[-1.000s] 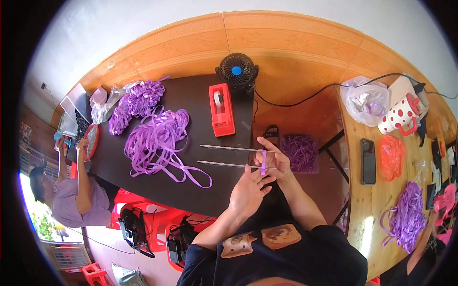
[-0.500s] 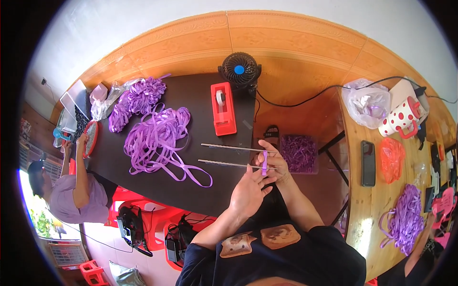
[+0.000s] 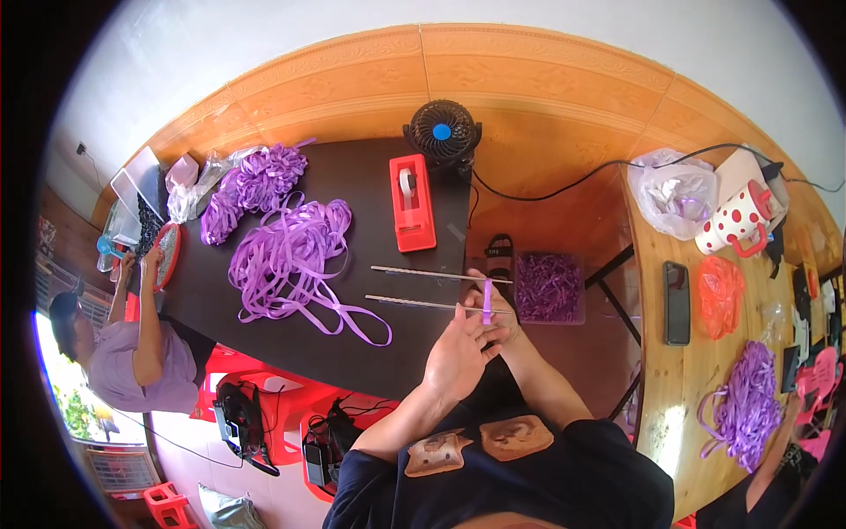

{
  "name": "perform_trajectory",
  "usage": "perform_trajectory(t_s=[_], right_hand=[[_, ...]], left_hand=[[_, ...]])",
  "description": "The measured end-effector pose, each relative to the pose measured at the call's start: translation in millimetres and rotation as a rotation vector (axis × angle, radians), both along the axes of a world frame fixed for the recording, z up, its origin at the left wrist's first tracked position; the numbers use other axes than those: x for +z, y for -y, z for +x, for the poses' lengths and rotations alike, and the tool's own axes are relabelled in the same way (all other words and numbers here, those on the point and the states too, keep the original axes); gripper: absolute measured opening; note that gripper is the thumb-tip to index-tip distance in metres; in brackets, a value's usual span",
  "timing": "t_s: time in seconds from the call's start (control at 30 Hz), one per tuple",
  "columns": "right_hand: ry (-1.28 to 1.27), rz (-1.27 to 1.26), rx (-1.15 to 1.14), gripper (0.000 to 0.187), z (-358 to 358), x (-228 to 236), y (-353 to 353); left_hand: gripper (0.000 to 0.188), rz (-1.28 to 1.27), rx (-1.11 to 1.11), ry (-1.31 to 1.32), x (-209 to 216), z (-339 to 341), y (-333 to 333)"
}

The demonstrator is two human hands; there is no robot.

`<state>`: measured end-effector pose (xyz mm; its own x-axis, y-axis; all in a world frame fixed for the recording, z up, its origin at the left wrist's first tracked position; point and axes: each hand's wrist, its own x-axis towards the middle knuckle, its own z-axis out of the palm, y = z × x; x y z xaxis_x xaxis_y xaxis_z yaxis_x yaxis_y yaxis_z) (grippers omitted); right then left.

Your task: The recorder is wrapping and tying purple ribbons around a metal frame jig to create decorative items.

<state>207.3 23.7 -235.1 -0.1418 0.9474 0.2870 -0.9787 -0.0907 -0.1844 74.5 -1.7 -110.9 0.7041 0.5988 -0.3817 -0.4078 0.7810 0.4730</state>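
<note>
Two thin metal rods (image 3: 414, 271) lie side by side, reaching past the right edge of the dark table (image 3: 388, 353). A short loop of purple ribbon (image 3: 487, 302) spans both rods near their free ends. My right hand (image 3: 504, 328) is closed at this ribbon, behind and below the rods, its fingers partly hidden. My left hand (image 3: 456, 354) is palm up under the lower rod, thumb raised close to it and fingers apart, reaching toward the right hand. Left of the rods lies a loose tangle of purple ribbon (image 3: 291, 264).
Behind the rods stand a red tape dispenser (image 3: 412, 203) and a black fan (image 3: 442, 132). A bin of purple ribbon (image 3: 548, 286) sits on the floor. The wooden table (image 3: 661, 388) at right bears a phone (image 3: 677, 302) and a dotted tumbler (image 3: 734, 220). Another person (image 3: 141, 361) works at left.
My right hand has dropped from above the upper rod to beside the ribbon, its raised fingers now lower. My left hand has hardly moved, and the rods stay in place.
</note>
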Motion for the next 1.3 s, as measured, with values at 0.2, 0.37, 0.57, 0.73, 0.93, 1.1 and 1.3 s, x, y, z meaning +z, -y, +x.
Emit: perform_trajectory(t_s=[0.2,0.37,0.57,0.73,0.93,1.1,1.3], right_hand=[[0.074,0.009,0.031,0.07,15.1,44.1,9.6],[0.307,-0.173,-0.103,0.048,17.8,56.7,8.2],[0.219,-0.237,-0.098,0.033,27.8,49.4,18.1],[0.291,-0.356,-0.283,0.033,73.5,49.0,42.2],[1.833,-0.618,-1.121,0.03,142.0,-12.2,48.4],[1.634,0.066,-1.118,0.032,37.0,125.9,71.0],[1.479,0.555,-0.12,0.052,7.2,162.6,81.8]], left_hand=[[0.057,-0.008,0.024,0.032,0.2,-1.3,2.2],[0.051,0.076,0.007,-0.033,-4.4,-2.2,4.1],[0.043,0.184,-0.214,-0.012,13.1,-17.3,27.2],[0.023,0.902,-0.255,-0.2,66.0,-65.4,25.8],[0.021,1.715,0.253,-1.557,65.7,-101.3,6.7],[0.01,1.822,0.351,-1.054,30.9,-92.9,10.2],[0.016,1.74,0.166,-0.571,58.1,-59.9,45.1]])
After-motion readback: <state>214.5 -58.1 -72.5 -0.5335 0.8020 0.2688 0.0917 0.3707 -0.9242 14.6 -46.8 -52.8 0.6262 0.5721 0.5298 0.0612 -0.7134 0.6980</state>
